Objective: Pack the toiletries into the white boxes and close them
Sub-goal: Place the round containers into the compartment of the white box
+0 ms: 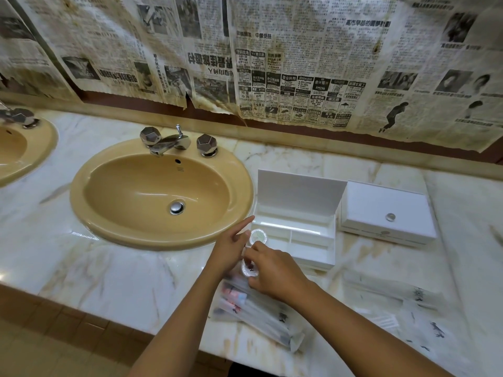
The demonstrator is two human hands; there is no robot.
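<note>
2 round clear-wrapped discs: 1 (257, 237) in left hand (231, 250), 1 (250, 269) in right hand (273, 273), beside open white box (313, 242).

"RM299" on newspaper (321, 88)

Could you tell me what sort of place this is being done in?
Most likely a bathroom or washroom vanity: a tan sink with chrome taps is set in a marble counter, and a second basin sits alongside. Old newspapers cover the wall behind.

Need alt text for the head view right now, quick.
Both hands handle small round clear packets: left hand holds one over the open white box, right hand pinches another. A closed white box sits right.
</note>
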